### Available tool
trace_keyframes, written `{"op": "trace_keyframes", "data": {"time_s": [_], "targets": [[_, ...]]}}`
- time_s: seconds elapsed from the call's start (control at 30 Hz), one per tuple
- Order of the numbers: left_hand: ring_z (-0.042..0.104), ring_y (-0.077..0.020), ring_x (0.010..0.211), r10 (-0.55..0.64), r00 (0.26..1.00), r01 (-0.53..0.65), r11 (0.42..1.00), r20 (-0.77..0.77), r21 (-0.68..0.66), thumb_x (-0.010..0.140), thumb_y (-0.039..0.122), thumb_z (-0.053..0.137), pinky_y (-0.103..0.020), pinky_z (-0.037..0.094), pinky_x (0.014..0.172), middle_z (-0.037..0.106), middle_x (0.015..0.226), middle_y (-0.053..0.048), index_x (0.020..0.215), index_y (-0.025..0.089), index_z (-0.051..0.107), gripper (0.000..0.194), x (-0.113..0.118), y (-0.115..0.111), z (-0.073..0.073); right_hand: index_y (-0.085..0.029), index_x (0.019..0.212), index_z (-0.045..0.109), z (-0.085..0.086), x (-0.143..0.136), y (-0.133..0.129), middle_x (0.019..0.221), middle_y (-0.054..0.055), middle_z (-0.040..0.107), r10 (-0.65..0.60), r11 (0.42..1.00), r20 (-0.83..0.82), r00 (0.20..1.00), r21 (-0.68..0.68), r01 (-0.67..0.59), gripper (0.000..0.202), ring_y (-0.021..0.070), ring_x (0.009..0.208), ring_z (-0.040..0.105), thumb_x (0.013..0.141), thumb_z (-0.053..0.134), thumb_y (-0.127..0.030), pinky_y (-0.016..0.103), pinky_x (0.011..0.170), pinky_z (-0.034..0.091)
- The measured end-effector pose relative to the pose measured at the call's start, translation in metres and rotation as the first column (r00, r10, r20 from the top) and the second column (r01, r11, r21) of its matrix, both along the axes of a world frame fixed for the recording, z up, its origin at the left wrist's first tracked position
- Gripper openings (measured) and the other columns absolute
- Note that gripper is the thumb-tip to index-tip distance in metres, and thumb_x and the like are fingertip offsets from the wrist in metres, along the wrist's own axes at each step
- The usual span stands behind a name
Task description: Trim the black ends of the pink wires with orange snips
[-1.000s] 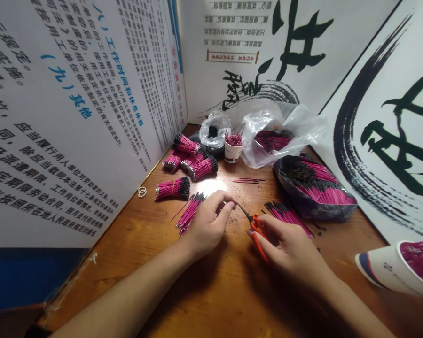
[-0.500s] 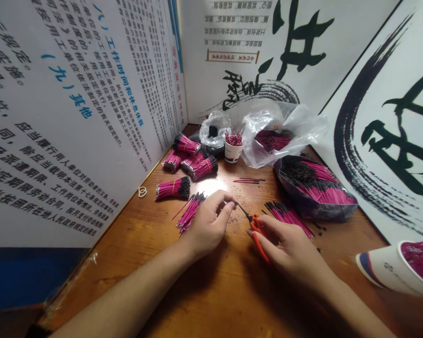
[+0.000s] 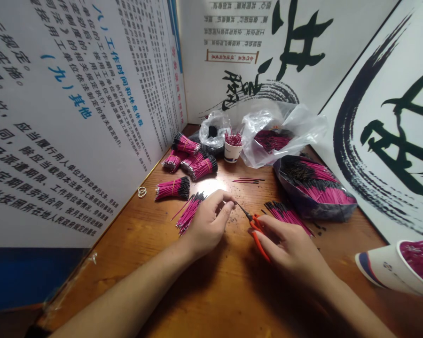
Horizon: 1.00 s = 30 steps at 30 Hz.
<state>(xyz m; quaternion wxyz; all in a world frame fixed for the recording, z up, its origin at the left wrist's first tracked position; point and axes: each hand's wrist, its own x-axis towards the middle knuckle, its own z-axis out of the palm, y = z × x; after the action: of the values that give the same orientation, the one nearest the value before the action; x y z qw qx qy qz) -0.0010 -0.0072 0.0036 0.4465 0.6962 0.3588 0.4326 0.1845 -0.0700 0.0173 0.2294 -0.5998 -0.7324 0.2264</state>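
Note:
My right hand (image 3: 291, 244) is closed around orange-handled scissors (image 3: 257, 232), whose narrow dark tips point up and left. Those tips meet the fingertips of my left hand (image 3: 207, 225), which is pinched, thumb against index finger. What sits in that pinch is too small and hidden to make out. Behind my left hand lies a loose pile of pink wires with black ends (image 3: 189, 215), partly covered by it. Beyond my right hand is another loose heap of pink wires (image 3: 289, 219). Small dark bits are scattered on the wooden table (image 3: 211, 291) between the hands.
Banded wire bundles (image 3: 172, 188) lie at the left. Behind stand a paper cup (image 3: 233, 152) of pink pieces and a clear plastic bag (image 3: 254, 157). A dark bag (image 3: 338, 212) full of wires and a tilted cup (image 3: 380, 267) are at right. Printed panels (image 3: 134, 28) enclose the table.
Almost nothing differs. Both hands and the scissors hold the same positions, with only a very slight shift of the whole view.

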Motion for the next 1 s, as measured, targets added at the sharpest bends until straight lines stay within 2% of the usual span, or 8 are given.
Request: {"op": "trace_keyframes", "data": {"time_s": [0.27,0.47,0.63,0.83,1.0], "targets": [[0.054,-0.015,0.081,0.01,1.0,-0.01,1.0,0.002,-0.005,0.095,0.024,0.046,-0.025,0.043,0.075,0.056,0.084,-0.002,0.092,0.018,0.056,0.012,-0.0007,-0.0011,0.0018,-0.021,0.081,0.056,0.0018,-0.0015,-0.0008,0.063,-0.001,0.06,0.027,1.0,0.013,1.0,0.003,-0.027,0.018,0.0137,0.056,0.051,0.092,0.049,-0.035,0.024,0.054,0.036],[0.054,-0.0143,0.08,0.01,1.0,-0.01,1.0,-0.002,-0.002,0.095,0.024,0.046,-0.025,0.043,0.074,0.057,0.084,-0.002,0.092,0.017,0.056,0.013,-0.0012,-0.0008,0.0015,-0.021,0.075,0.052,0.002,-0.0019,-0.0002,0.06,-0.003,0.054,0.042,0.999,0.007,0.999,0.01,-0.042,0.022,0.0124,0.054,0.047,0.093,0.048,-0.034,0.023,0.052,0.033],[0.054,-0.0142,0.081,0.016,1.0,-0.016,1.0,-0.011,0.001,0.095,0.025,0.047,-0.024,0.042,0.074,0.057,0.084,-0.001,0.092,0.017,0.056,0.013,-0.0012,0.0,0.0007,-0.021,0.077,0.054,0.003,-0.0007,-0.0017,0.062,-0.003,0.057,0.039,0.999,0.004,0.999,0.019,-0.039,0.02,0.0124,0.056,0.049,0.092,0.048,-0.032,0.023,0.053,0.034],[0.053,-0.0139,0.08,0.018,1.0,-0.018,1.0,-0.01,-0.01,0.095,0.024,0.046,-0.024,0.042,0.071,0.056,0.084,-0.002,0.092,0.017,0.055,0.013,-0.0009,-0.0009,0.0012,-0.021,0.074,0.053,0.0021,0.0032,-0.0009,0.058,-0.003,0.052,-0.027,0.998,-0.013,1.0,0.062,0.027,0.023,0.0114,0.052,0.045,0.092,0.049,-0.035,0.023,0.05,0.033],[0.048,-0.0114,0.07,0.006,1.0,-0.006,1.0,0.013,-0.025,0.095,0.024,0.044,-0.022,0.039,0.065,0.054,0.081,0.0,0.092,0.017,0.053,0.012,-0.0011,-0.0015,0.003,-0.021,0.076,0.056,0.0035,0.0045,0.0005,0.058,-0.002,0.054,-0.044,0.997,0.02,0.999,0.066,0.043,0.022,0.0119,0.051,0.046,0.091,0.05,-0.037,0.023,0.05,0.033]]}}
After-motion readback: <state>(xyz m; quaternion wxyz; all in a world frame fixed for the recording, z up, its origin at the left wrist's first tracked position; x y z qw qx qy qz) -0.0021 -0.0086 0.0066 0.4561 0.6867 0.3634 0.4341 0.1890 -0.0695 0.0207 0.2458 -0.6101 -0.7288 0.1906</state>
